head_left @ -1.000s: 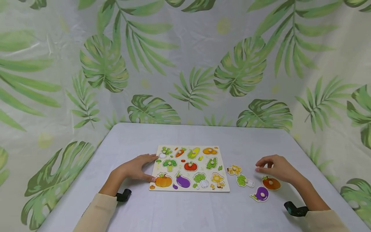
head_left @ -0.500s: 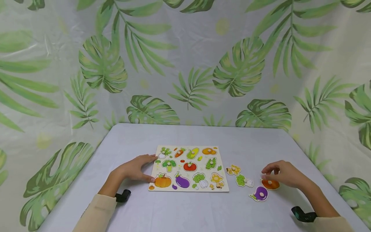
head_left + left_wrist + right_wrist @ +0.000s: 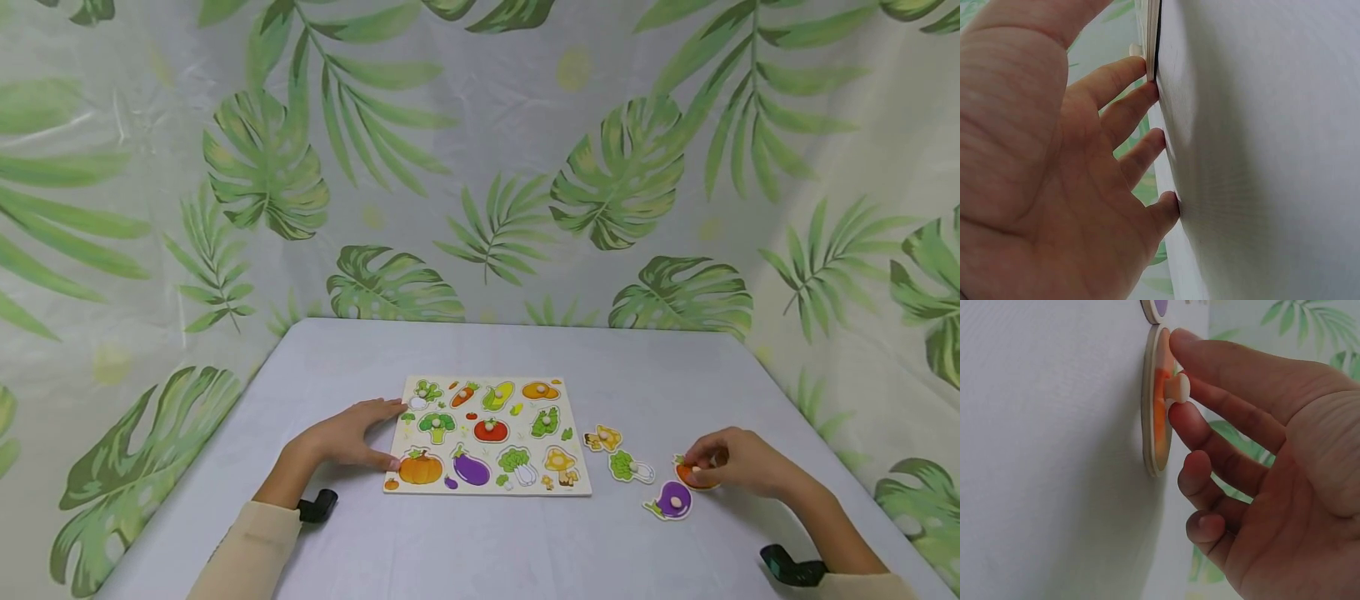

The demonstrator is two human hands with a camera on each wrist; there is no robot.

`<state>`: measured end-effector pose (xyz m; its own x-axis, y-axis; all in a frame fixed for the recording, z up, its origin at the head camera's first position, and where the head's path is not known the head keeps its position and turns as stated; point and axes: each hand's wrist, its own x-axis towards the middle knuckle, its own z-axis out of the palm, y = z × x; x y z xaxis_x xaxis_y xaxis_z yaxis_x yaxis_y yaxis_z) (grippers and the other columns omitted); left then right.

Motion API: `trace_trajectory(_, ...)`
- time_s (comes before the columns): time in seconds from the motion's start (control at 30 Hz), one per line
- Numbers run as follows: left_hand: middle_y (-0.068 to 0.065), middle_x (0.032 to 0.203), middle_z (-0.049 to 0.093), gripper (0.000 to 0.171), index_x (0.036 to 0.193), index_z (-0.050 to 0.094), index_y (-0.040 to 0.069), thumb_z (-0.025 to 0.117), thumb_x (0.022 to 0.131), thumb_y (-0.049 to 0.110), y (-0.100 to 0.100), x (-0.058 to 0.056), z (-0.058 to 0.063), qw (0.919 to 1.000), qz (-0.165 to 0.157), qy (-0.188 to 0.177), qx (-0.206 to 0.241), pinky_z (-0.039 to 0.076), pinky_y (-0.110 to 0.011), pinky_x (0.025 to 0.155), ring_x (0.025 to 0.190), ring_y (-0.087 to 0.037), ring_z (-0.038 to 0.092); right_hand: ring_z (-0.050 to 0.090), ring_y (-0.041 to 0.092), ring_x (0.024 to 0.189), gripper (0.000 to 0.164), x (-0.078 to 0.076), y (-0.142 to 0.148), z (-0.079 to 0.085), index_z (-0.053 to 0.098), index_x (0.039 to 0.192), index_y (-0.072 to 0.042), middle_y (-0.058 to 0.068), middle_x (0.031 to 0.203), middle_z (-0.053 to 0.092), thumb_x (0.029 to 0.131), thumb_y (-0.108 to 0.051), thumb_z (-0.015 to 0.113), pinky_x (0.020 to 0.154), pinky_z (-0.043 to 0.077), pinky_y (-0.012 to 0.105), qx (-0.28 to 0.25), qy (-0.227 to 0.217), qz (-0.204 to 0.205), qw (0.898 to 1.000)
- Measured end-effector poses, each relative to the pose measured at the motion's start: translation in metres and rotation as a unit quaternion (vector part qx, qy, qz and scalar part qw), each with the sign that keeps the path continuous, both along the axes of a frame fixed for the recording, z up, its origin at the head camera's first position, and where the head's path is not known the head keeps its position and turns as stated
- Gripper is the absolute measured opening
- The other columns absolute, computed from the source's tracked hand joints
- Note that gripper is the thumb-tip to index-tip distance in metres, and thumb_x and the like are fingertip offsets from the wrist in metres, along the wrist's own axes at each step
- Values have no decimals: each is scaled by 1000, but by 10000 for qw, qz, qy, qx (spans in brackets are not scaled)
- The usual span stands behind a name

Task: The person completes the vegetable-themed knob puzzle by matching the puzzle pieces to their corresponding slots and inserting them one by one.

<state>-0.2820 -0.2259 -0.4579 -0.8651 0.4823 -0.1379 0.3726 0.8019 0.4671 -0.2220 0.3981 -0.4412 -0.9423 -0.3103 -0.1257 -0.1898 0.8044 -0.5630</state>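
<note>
The orange piece (image 3: 1160,428) lay right of the board (image 3: 519,430), the fingers of the right hand (image 3: 738,462) parted around its knob (image 3: 1179,388), contact unclear, so a square pinch seemed best while the left hand (image 3: 352,433), fingers spread, touched the board's left edge.

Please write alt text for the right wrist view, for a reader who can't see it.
A person's right hand reaches around the pale knob of an orange puzzle piece on a white table, its thumb apart from the knob. Part of a purple piece shows at the top edge, with a leaf-patterned backdrop behind.
</note>
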Motion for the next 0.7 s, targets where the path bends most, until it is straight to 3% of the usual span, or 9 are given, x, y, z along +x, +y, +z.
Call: trace_trajectory(0.7, -9, 168, 33, 101, 160, 40, 19, 85, 77, 57, 2, 1, 3, 10000, -28, -13, -12, 22, -68, 124, 156, -42, 24, 51, 7, 74, 24, 6, 8, -3, 78, 105, -6, 3, 93, 72, 90, -25, 80, 60, 44, 22, -104, -153, -296, 9994)
